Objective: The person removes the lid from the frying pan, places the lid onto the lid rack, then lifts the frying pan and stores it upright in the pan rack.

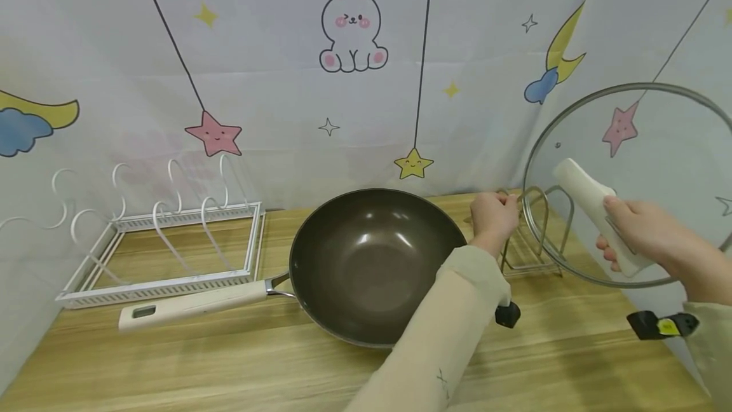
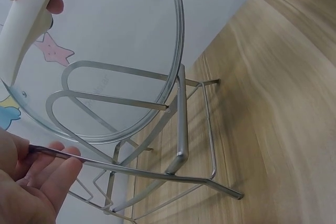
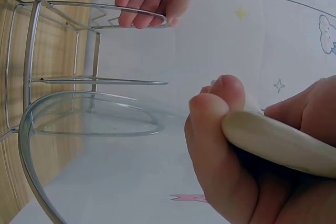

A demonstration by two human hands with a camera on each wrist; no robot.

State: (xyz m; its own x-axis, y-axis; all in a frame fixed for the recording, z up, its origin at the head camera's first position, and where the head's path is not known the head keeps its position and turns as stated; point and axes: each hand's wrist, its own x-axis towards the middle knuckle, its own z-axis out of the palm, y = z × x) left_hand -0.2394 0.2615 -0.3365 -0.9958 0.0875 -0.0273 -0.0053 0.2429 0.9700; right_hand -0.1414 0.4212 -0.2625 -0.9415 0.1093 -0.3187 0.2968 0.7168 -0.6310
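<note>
pale cream left sleeve (image 1: 431,336) with a loose cuff (image 1: 477,266) and thin dark marks (image 1: 442,379); pale right sleeve (image 1: 711,348); black block (image 1: 507,315) at each wrist, yellow label (image 1: 668,327) on the right one.

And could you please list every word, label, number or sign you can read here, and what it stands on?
No text is legible.
Yellow label on the right wrist's black piece: too small to read.
Faint marks on or behind the glass lid: blurred.
Dark mark on the left sleeve: unreadable.
</note>
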